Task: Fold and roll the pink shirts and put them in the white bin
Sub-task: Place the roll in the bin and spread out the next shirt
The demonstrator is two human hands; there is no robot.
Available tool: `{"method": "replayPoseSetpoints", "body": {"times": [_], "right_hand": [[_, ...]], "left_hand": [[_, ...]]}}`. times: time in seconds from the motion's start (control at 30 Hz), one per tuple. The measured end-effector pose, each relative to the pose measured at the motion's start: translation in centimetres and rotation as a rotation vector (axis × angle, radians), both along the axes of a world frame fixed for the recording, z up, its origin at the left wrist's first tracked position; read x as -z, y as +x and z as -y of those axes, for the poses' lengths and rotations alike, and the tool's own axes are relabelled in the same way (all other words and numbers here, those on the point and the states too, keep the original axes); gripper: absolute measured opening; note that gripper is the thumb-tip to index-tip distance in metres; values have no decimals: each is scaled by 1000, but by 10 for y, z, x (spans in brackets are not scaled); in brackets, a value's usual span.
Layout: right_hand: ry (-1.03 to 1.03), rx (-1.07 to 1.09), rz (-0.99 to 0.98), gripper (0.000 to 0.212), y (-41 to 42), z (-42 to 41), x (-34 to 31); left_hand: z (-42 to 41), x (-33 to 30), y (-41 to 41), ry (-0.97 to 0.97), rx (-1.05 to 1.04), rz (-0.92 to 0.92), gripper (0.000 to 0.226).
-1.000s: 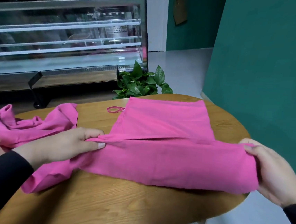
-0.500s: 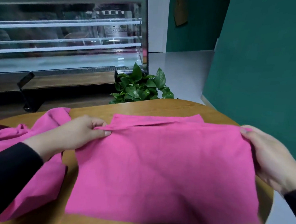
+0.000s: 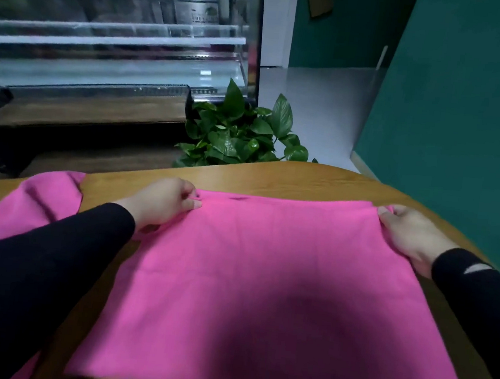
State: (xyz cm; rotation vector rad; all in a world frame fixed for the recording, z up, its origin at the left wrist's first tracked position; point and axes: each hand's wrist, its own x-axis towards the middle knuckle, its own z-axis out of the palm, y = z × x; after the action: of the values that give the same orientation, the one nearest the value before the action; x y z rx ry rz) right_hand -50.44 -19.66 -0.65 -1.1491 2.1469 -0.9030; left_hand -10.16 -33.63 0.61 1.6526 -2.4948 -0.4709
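Each hand pinches a far corner of the pink shirt [image 3: 264, 282] spread on the tabletop [image 3: 304, 179]: left hand [image 3: 165, 202], right hand [image 3: 406, 232]. Uneven pulls could skew the fold; the near hem may slip off the tabletop's edge.

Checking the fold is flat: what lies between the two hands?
Only the shirt's far edge, stretched between left hand and right hand; a small dark mark sits near it. Head view shows it.

We are looking from one head-worn camera — facing forward and down, sitting close over the table [image 3: 290, 175], sharing nothing with another view.
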Motion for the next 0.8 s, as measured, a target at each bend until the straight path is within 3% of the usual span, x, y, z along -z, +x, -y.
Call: {"method": "replayPoseSetpoints", "body": {"times": [0.03, 0.1, 0.17, 0.27, 0.3, 0.37, 0.43, 0.5, 0.6, 0.8], "right_hand": [[1, -20, -70, 36, 0, 3, -1], [-5, -57, -232, 30, 4, 8, -2], [-15, -74, -396, 25, 16, 8, -13], [-189, -115, -711, 49, 57, -11, -43], [-266, -195, -738, 48, 78, -23, -51], [-201, -449, -659, 49, 124, -49, -52], [31, -621, -529, 58, 150, -66, -23], [180, -651, -552, 71, 152, -80, 6], [121, -563, -748, 83, 129, -91, 27], [135, -554, -800, 78, 112, -107, 24]], "left_hand": [[1, 1, 3, -60, -11, 63, 15], [-5, 1, 6, -404, -28, 203, 17], [-27, -8, -6, -611, 41, 130, 26], [-83, -24, -32, -425, 310, -155, 34], [-102, -18, -38, -353, 387, -168, 37], [-128, 3, -39, -310, 441, -78, 48], [-137, 25, -33, -193, 378, 42, 67], [-137, 36, -22, -111, 314, 119, 81], [-133, 41, -10, -116, 235, 121, 72], [-136, 37, 8, -105, 139, 144, 67]]}}
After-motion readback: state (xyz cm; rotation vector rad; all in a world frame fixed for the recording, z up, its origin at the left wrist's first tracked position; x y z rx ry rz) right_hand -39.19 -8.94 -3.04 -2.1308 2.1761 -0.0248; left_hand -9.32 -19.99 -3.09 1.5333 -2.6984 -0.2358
